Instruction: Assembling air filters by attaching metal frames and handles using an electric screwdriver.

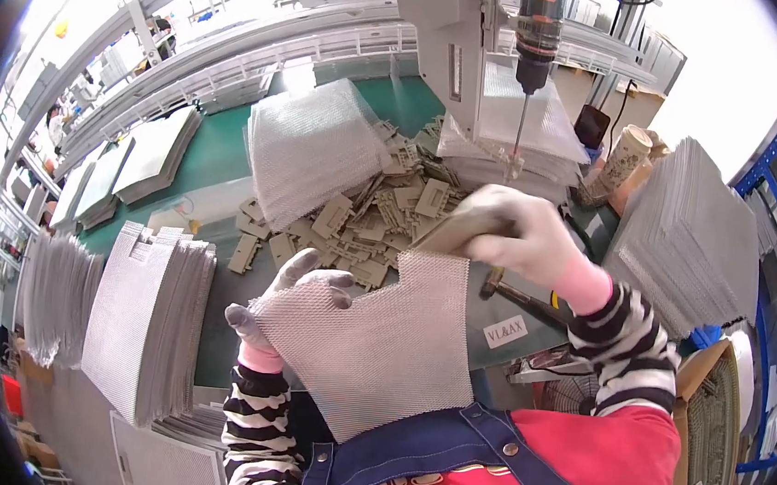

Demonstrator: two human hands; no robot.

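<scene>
Silvery mesh sheet, fine-holed, approx. rect. w/ a notch in its top edge, is tilted in front of navy bib. L hand fingers clamped on upper-L edge; R hand nr upper-R corner, fingers bent, grip can't tell.

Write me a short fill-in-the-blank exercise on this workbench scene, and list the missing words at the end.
1. The left hand, holding the mesh sheet, wears a ____.
2. Higher in the picture than the right hand, the drill points ____.
3. The person's sleeves are striped black and ____.
4. The hammer lies to the ____ of the loose beige parts.

Missing words: glove; downward; white; right.
</scene>
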